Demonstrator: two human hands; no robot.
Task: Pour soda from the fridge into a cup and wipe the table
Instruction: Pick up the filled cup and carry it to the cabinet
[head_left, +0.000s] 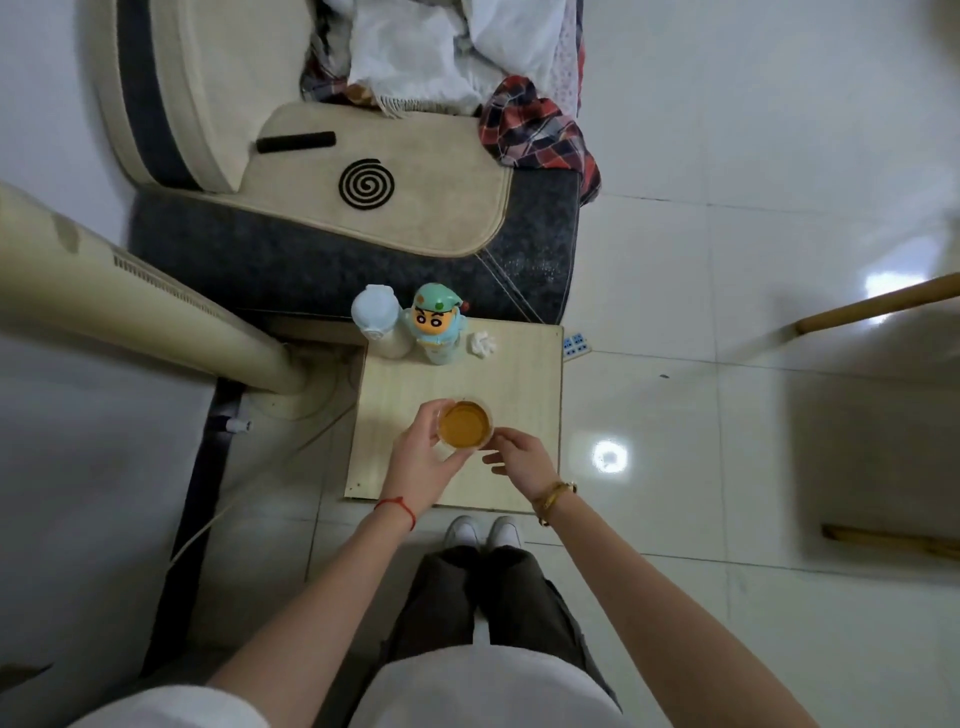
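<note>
Our left hand (423, 457) curls its fingers around the full cup (465, 424) while the right hand (519, 457), fingers loosely spread, hovers beside; any tilt risks spilling soda onto the table (524, 364).

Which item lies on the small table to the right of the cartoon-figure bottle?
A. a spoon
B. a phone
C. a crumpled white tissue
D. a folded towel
C: a crumpled white tissue lies on the table just right of the cartoon-figure bottle.
</note>
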